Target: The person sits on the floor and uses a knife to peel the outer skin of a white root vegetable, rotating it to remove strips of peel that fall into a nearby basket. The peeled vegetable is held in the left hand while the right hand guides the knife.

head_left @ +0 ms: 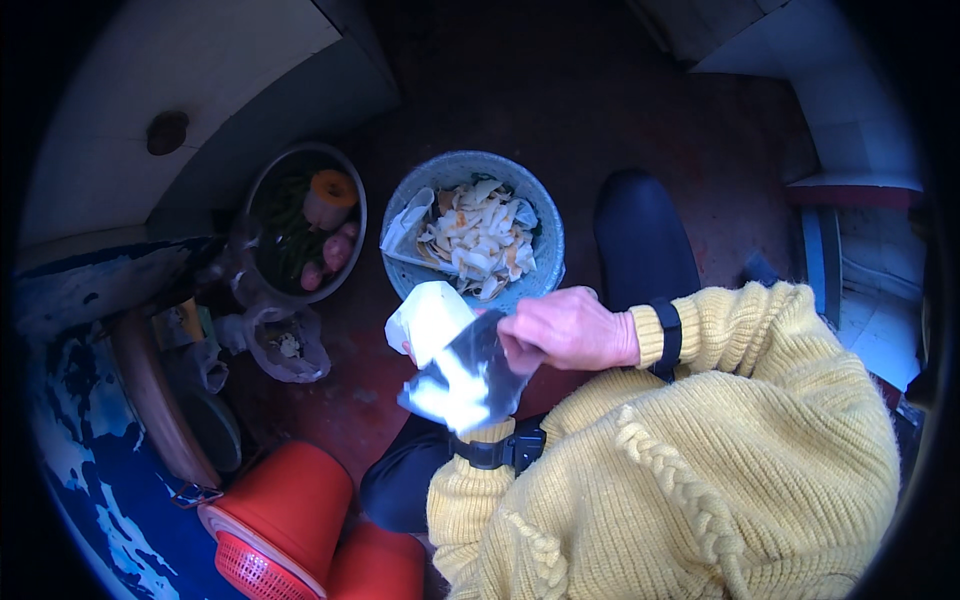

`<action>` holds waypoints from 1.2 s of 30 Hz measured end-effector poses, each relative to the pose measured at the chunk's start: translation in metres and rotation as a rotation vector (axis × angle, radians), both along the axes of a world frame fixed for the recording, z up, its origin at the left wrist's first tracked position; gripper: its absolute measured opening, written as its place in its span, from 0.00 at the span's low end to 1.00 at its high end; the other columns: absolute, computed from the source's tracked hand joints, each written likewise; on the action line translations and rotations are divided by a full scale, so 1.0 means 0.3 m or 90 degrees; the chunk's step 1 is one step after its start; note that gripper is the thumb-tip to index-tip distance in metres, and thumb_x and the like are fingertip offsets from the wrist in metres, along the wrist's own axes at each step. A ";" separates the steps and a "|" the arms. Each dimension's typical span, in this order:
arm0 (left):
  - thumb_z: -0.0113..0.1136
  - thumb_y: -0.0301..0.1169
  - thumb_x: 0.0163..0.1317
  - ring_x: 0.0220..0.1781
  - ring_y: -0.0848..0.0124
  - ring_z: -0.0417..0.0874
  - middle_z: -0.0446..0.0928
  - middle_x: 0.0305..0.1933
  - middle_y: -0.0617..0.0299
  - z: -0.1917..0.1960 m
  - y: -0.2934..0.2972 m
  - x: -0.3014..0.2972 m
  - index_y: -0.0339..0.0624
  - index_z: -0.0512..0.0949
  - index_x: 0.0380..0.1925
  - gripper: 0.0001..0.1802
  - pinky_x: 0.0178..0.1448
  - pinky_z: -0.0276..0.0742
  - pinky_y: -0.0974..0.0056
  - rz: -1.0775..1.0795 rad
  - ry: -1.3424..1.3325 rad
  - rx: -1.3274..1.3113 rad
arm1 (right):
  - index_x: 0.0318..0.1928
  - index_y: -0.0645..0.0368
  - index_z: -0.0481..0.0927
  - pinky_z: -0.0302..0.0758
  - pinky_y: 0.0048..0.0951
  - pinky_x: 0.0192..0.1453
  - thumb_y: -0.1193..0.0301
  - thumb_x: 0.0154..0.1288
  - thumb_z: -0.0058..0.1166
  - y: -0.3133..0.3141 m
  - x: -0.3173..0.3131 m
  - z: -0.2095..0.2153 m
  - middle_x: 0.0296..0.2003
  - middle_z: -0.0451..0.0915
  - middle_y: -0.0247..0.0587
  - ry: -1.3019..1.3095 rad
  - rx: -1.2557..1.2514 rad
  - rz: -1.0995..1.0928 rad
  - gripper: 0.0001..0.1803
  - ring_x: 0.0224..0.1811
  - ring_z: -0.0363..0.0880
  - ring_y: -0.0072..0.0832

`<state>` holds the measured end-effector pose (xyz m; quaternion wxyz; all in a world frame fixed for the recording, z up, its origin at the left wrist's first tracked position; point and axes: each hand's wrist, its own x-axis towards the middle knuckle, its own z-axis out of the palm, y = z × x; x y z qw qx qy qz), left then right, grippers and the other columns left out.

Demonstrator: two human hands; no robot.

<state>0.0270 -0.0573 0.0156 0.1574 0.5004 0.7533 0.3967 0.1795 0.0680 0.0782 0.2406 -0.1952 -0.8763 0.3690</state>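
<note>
My right hand (pixel 568 330) is closed at the near end of a wide, shiny cleaver (pixel 466 372). Its blade lies across the lower side of a pale, peeled vegetable chunk (pixel 430 318), whose exact kind I cannot make out. My left hand (pixel 408 348) holds that chunk from underneath; a bit of finger shows at its left edge, and the blade covers the rest. Just beyond both hands, a speckled blue-grey bucket (pixel 556 245) contains many white and brownish peelings (pixel 482 232) and a folded white piece of packaging (pixel 408 228).
Left of the bucket stands a metal basin (pixel 352 175) with green vegetables, a cut orange-fleshed piece (pixel 330 192) and pinkish tubers (pixel 337 250). Nearby are a clear plastic bag (pixel 290 350), red plastic buckets (pixel 295 505) and a red basket (pixel 255 570). My knee (pixel 645 235) is right of the bucket.
</note>
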 end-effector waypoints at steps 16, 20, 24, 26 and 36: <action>0.70 0.54 0.58 0.69 0.54 0.72 0.74 0.67 0.53 -0.077 0.041 -0.017 0.44 0.71 0.65 0.40 0.75 0.64 0.44 0.250 -1.320 0.268 | 0.42 0.59 0.69 0.79 0.44 0.30 0.70 0.67 0.54 0.041 -0.008 -0.068 0.35 0.80 0.49 -0.224 -0.134 -0.043 0.09 0.31 0.83 0.49; 0.65 0.50 0.65 0.71 0.53 0.70 0.73 0.67 0.51 -0.112 0.031 -0.021 0.40 0.71 0.65 0.35 0.76 0.62 0.44 0.305 -1.292 0.223 | 0.42 0.58 0.69 0.79 0.43 0.31 0.71 0.66 0.55 0.020 -0.017 -0.045 0.34 0.79 0.50 -0.140 -0.104 -0.041 0.10 0.30 0.83 0.48; 0.58 0.41 0.71 0.71 0.52 0.69 0.73 0.68 0.50 -0.122 0.017 0.031 0.39 0.69 0.65 0.27 0.76 0.60 0.43 0.124 -0.898 0.022 | 0.41 0.58 0.70 0.80 0.40 0.29 0.69 0.65 0.56 0.014 -0.035 -0.069 0.31 0.76 0.46 -0.138 0.035 -0.027 0.10 0.30 0.83 0.43; 0.60 0.42 0.70 0.71 0.53 0.69 0.72 0.68 0.51 -0.112 0.015 0.030 0.40 0.69 0.66 0.29 0.77 0.59 0.42 0.192 -1.263 0.155 | 0.40 0.57 0.70 0.80 0.39 0.28 0.68 0.65 0.56 0.036 -0.037 -0.101 0.31 0.76 0.44 -0.115 0.013 -0.027 0.10 0.29 0.83 0.42; 0.74 0.45 0.53 0.62 0.57 0.74 0.78 0.61 0.57 -0.066 0.060 -0.002 0.44 0.74 0.60 0.36 0.70 0.64 0.46 0.326 -1.490 0.312 | 0.43 0.62 0.71 0.78 0.48 0.38 0.72 0.66 0.51 0.089 0.015 -0.106 0.30 0.82 0.55 -0.168 -0.376 -0.049 0.08 0.36 0.83 0.55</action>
